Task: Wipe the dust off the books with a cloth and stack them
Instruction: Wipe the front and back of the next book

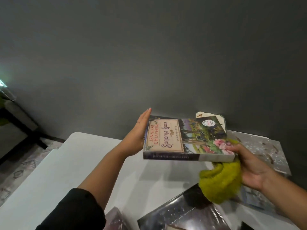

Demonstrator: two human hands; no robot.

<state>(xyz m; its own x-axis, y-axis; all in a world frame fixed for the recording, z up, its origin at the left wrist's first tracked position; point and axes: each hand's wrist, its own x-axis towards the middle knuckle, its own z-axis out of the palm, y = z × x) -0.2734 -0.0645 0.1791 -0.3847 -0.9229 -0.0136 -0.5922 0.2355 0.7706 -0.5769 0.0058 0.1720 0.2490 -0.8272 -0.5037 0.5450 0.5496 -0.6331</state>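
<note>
"JENNIFER CHIAVERINI", "Sonoma Rose" on book cover (182, 136) (author's name on spine too)

Book (184, 138): cream title panel with red and purple lettering, a painted garden in green, purple and pink, spine dark navy running to pale grey. Cloth (219, 183) yellow-green; table (58, 163) white; wall (149, 55) dark grey; sleeve (74, 211), near left, black. Far book (259, 146), right: silver, speckled, with dark flecks.
</note>
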